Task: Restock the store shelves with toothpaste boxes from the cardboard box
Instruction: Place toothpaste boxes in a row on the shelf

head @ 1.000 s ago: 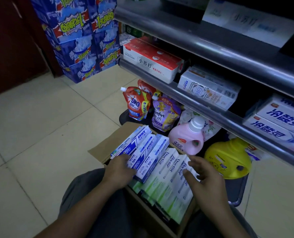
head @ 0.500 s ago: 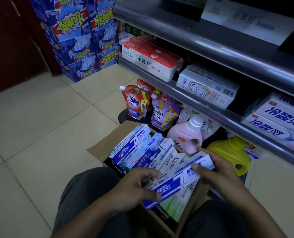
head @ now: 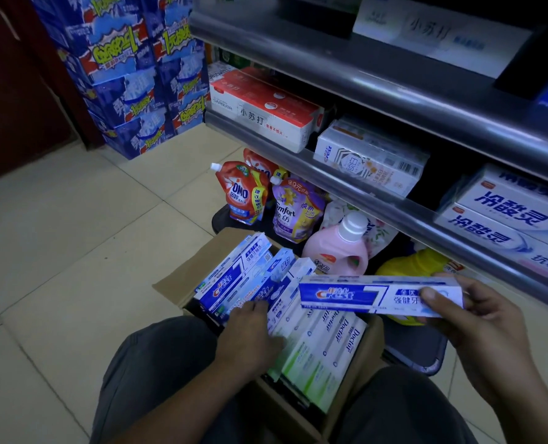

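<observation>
Hands apart: right hand (head: 478,322) clamped on a Crest toothpaste box (head: 356,295), left hand (head: 250,334) down in the cardboard box (head: 183,274)
Right hand pinches the Crest toothpaste box by its right end, level just above the cardboard box; left fingers (head: 253,307) lie on the blue Crest boxes (head: 231,280) packed at its left side, and whether they grip one I cannot tell; green-and-white Doctor boxes (head: 327,357) fill its right side; beyond, a pink bottle (head: 336,254) and a yellow jug (head: 407,267) stand under the store shelves (head: 346,184).

pale tiled floor (head: 58,251) meets a dark red wall (head: 16,91).
</observation>
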